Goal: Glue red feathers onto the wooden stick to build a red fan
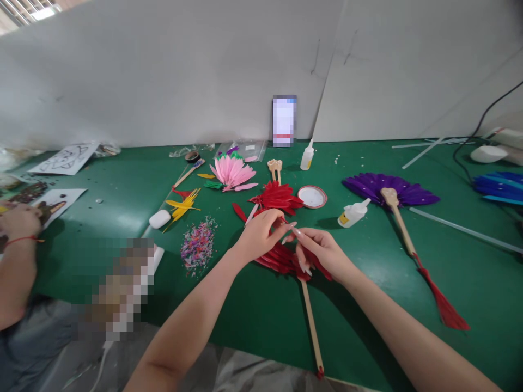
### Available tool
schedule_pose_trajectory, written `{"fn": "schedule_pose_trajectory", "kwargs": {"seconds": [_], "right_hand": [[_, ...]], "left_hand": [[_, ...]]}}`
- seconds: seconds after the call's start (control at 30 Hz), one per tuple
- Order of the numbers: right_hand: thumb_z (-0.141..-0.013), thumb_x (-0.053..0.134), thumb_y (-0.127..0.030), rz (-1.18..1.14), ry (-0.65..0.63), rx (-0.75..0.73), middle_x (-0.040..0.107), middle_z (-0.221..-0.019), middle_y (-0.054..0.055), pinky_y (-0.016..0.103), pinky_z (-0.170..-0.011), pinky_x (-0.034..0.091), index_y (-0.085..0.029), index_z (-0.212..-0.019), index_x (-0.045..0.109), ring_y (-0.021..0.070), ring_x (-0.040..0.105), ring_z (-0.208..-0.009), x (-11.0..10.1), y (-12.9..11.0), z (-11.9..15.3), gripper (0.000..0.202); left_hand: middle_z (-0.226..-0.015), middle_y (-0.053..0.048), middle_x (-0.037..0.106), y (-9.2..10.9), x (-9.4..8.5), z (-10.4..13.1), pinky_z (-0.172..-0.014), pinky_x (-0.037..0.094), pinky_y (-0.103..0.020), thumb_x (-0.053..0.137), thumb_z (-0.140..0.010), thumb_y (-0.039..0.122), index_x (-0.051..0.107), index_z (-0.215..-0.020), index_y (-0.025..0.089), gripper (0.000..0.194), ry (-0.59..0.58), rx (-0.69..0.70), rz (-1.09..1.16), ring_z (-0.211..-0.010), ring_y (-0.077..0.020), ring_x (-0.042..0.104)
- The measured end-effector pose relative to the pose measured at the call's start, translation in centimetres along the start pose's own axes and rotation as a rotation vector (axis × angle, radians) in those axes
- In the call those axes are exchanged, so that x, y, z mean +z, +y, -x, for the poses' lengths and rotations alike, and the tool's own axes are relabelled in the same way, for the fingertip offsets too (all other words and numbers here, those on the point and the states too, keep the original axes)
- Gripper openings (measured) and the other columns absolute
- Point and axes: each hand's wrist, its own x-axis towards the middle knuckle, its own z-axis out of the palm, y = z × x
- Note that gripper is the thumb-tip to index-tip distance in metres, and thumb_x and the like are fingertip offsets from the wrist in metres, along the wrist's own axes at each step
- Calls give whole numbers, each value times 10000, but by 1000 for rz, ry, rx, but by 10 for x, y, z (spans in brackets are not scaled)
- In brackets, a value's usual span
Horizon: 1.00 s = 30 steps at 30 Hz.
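Feather work at a green desk [371, 256], seen from above the worker's own two hands. Fingers of left hand [257, 235] drawn together, thumb against forefinger, apparently pinching a sliver of red. Fingers of right hand [322, 247] bent inward and grasping a red feather [324, 269], one end extending below the palm. Fingertips of both hands nearly meeting; impossible to tell whether on one and the same feather. Directly beneath: red fan [280, 260], partly covered by the hands, with wooden handle [312, 329] pointing toward the near edge. Just beyond the left hand, a heap of red feathers [280, 197]; behind it, pale paw-shaped handles [275, 166]. To the right of the heap, round white lid [311, 197] with red rim. Near the right hand, tilted glue bottle [350, 214]; farther back, upright glue bottle [306, 158] beside a phone [285, 121] propped at the wall. Farther right, purple fan [363, 189] with red tassel [445, 305]. Left of the hands: pink feathers [232, 173], yellow feathers [183, 204], white case [159, 219] and scattered colored bits [199, 244]. At far left, another person's hand [18, 224] over dark-patterned paper.
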Motion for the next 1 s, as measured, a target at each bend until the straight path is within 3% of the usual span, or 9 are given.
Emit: {"fn": "schedule_pose_trajectory", "kwargs": {"seconds": [0.33,0.57,1.0], "right_hand": [[-892,399,-439,-71,-61,-1,489,-367,-57,160,-294,263,-139,-842,580,52,354,-253,1,-1,1,353],[-876,423,-449,-68,-31,-3,444,-373,-78,169,-304,230,-152,-801,554,43,309,-264,0,-1,-1,334],[-844,446,-492,-45,-53,59,345,-352,-100,164,-294,185,-166,-687,496,35,253,-267,1,0,0,365]], "left_hand": [[-788,-17,553,-3,0,0,-680,417,-257,475,-832,395,476,-889,174,229,-28,23,-42,-734,-134,521],[-826,-39,566,1,0,0,-683,408,-248,397,-880,332,486,-867,169,186,3,23,-3,-750,-135,522],[-681,-11,519,-1,0,-1,-674,392,-265,252,-916,228,439,-743,175,260,-46,42,-46,-671,-132,492]]}}
